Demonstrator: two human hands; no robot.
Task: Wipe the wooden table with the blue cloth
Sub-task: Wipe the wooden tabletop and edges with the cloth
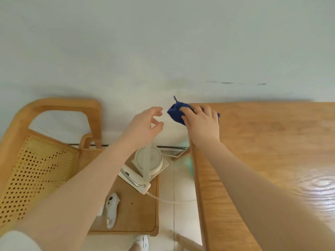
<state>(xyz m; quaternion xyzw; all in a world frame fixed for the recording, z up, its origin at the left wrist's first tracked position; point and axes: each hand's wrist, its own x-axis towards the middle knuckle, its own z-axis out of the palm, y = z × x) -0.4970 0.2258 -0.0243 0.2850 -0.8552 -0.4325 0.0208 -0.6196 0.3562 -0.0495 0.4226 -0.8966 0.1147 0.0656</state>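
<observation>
Blue cloth (176,112) soft, light, bunched at counter (262,142) far-left corner. Right hand (200,122) fingers pressing cloth flat; left hand (145,126) fingers loose, empty, just beside cloth. Best hold: palm on top.

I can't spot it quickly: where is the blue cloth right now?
The blue cloth sits at the far left corner of the wooden table, pressed under the right hand, overhanging the edge.

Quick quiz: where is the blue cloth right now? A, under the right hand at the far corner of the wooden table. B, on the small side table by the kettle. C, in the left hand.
A: the right hand presses the blue cloth onto the wooden table at its far corner; the left hand is empty.
</observation>
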